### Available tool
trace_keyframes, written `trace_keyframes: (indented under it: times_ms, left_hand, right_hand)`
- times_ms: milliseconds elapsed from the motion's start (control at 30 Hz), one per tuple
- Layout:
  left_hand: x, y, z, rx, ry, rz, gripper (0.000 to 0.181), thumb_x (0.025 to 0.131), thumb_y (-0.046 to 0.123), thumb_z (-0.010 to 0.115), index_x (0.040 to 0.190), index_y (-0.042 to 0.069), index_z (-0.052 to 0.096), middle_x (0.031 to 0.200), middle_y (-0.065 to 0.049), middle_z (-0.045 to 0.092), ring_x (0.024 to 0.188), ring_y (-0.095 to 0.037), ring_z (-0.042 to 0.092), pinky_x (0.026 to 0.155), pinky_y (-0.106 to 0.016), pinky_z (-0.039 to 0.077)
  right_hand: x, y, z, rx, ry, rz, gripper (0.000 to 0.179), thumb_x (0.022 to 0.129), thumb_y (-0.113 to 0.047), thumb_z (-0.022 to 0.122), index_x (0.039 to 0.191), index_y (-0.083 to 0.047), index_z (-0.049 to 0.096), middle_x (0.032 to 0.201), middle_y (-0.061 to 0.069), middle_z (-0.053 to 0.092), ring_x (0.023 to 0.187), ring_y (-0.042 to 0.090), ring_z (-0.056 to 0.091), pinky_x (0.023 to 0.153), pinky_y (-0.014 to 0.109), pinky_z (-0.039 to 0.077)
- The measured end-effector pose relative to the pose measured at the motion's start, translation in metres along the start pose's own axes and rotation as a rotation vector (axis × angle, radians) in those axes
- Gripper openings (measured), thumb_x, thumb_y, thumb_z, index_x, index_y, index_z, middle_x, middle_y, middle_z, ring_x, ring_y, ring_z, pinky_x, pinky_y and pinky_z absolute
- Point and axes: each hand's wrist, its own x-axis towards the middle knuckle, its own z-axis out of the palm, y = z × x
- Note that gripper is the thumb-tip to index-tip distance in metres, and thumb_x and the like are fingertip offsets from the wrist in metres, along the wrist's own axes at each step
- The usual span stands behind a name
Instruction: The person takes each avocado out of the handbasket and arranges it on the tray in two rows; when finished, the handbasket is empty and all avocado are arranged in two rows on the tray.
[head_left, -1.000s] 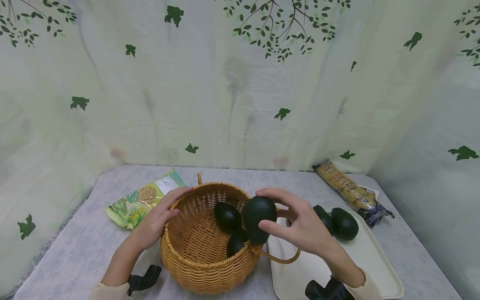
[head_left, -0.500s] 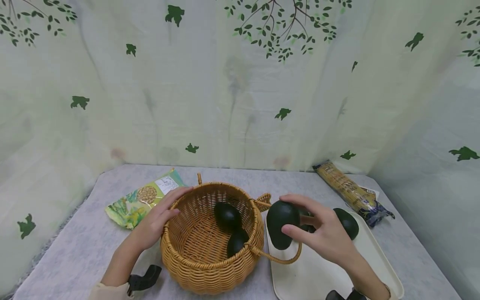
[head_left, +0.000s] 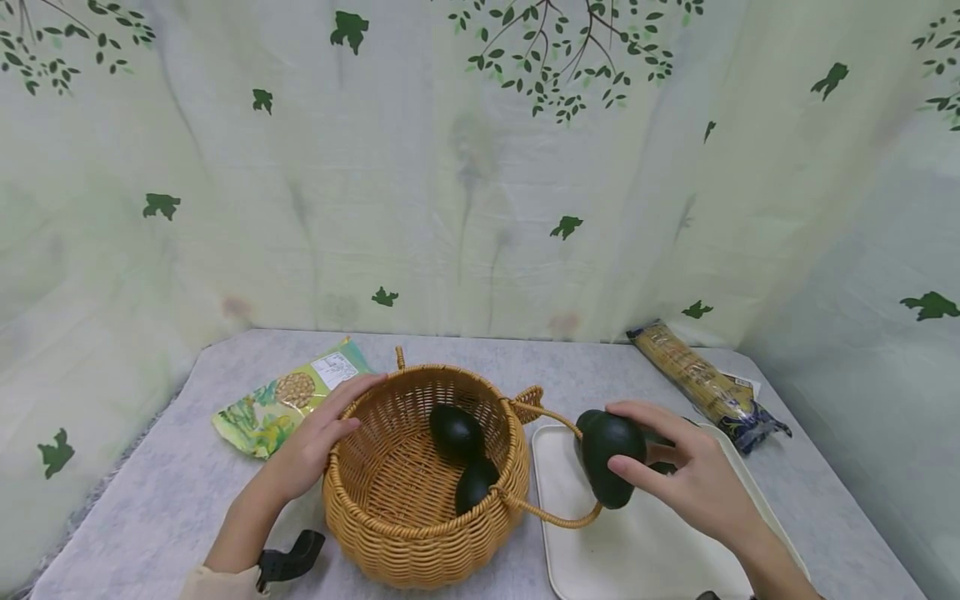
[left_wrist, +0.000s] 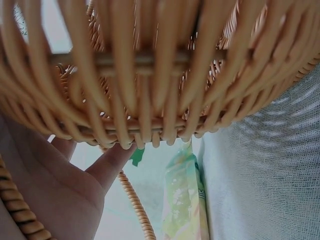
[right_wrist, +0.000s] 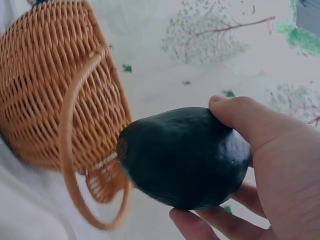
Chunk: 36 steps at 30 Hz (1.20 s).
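My right hand (head_left: 697, 479) pinches a dark green avocado (head_left: 613, 458) between thumb and fingers, above the left part of the white tray (head_left: 637, 558). In the right wrist view the avocado (right_wrist: 182, 157) lies sideways before the basket's handle (right_wrist: 67, 130). Two more avocados, one of them (head_left: 456, 433), lie inside the round wicker basket (head_left: 420, 554). My left hand (head_left: 311, 446) holds the basket's left rim, thumb and fingers over it; the left wrist view shows that hand (left_wrist: 55, 190) against the woven wall, fingertips partly hidden. Other dark fruit on the tray is mostly hidden behind my right hand.
A green and yellow bag (head_left: 288, 396) lies behind the basket on the left. At the far right rests a long pack that looks like dried noodles (head_left: 701, 379). The basket's right handle (head_left: 562, 521) reaches over the tray. A leaf-patterned curtain (head_left: 465, 208) closes off the back.
My right hand has moved right with the avocado, from the basket's right rim to above the tray. The left hand and the basket have stayed in place.
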Motion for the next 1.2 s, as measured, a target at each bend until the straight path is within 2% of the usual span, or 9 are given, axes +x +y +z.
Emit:
trace_keyframes:
  times_ms: [167,333,533,733,833,967,1033,1200]
  left_hand:
    - [0.000,-0.001,0.000,-0.015,-0.003,0.002,0.053,0.110,0.009,0.035,0.161,0.023,0.036,0.163,-0.012,0.036,0.149,-0.007,0.028,0.108,-0.075,0.028]
    - [0.001,-0.001,0.001,-0.020,-0.007,0.001,0.053,0.110,0.010,0.035,0.162,0.023,0.036,0.164,-0.011,0.035,0.150,-0.006,0.027,0.108,-0.074,0.028]
    - [0.002,0.000,0.001,-0.017,-0.007,-0.001,0.052,0.110,0.010,0.035,0.162,0.021,0.036,0.163,-0.015,0.035,0.150,-0.012,0.028,0.108,-0.074,0.028]
    - [0.001,0.002,0.000,-0.012,-0.006,-0.006,0.052,0.111,0.011,0.035,0.161,0.023,0.036,0.163,-0.014,0.035,0.150,-0.012,0.028,0.108,-0.075,0.028]
    - [0.001,0.003,0.000,-0.013,-0.009,-0.005,0.052,0.110,0.010,0.035,0.161,0.023,0.036,0.163,-0.016,0.035,0.151,-0.019,0.028,0.108,-0.075,0.027]
    - [0.001,0.004,0.001,-0.011,-0.009,-0.007,0.052,0.110,0.011,0.034,0.162,0.022,0.036,0.163,-0.014,0.035,0.150,-0.029,0.029,0.108,-0.076,0.027]
    - [0.001,0.004,0.001,-0.008,-0.007,-0.009,0.052,0.110,0.011,0.034,0.161,0.022,0.036,0.163,-0.013,0.035,0.151,-0.026,0.028,0.108,-0.076,0.027]
    - [0.001,0.003,0.000,-0.003,-0.002,-0.014,0.053,0.110,0.011,0.034,0.161,0.023,0.036,0.163,-0.014,0.035,0.150,-0.010,0.027,0.108,-0.076,0.027]
  right_hand:
    - [-0.005,0.010,-0.009,-0.073,-0.001,0.046,0.051,0.086,-0.012,0.084,0.132,-0.028,0.068,0.131,-0.005,0.065,0.108,0.005,0.065,0.074,0.029,0.061]
    - [-0.009,0.019,-0.012,-0.130,-0.008,0.093,0.049,0.087,-0.018,0.085,0.131,-0.029,0.067,0.126,-0.005,0.066,0.100,0.006,0.066,0.070,0.029,0.061]
    - [-0.017,0.025,-0.011,-0.216,-0.017,0.185,0.054,0.086,-0.029,0.086,0.133,-0.022,0.062,0.121,0.002,0.068,0.100,0.006,0.068,0.069,0.027,0.059]
    - [-0.020,0.030,-0.010,-0.266,-0.065,0.149,0.046,0.088,-0.031,0.084,0.127,-0.021,0.064,0.116,0.000,0.068,0.096,0.010,0.067,0.065,0.026,0.058]
    - [-0.022,0.033,-0.009,-0.271,-0.097,0.149,0.044,0.087,-0.032,0.084,0.125,-0.021,0.065,0.113,-0.004,0.067,0.095,0.008,0.064,0.064,0.025,0.057]
    - [-0.025,0.036,-0.005,-0.268,-0.137,0.191,0.044,0.087,-0.037,0.084,0.124,-0.022,0.066,0.113,-0.007,0.066,0.097,0.005,0.061,0.064,0.025,0.056]
    - [-0.027,0.038,-0.003,-0.258,-0.147,0.218,0.044,0.087,-0.040,0.084,0.123,-0.024,0.066,0.114,-0.007,0.066,0.098,0.006,0.061,0.064,0.025,0.056]
    - [-0.032,0.041,0.003,-0.233,-0.150,0.243,0.043,0.086,-0.041,0.084,0.122,-0.025,0.066,0.116,-0.006,0.065,0.101,0.007,0.061,0.063,0.025,0.056]
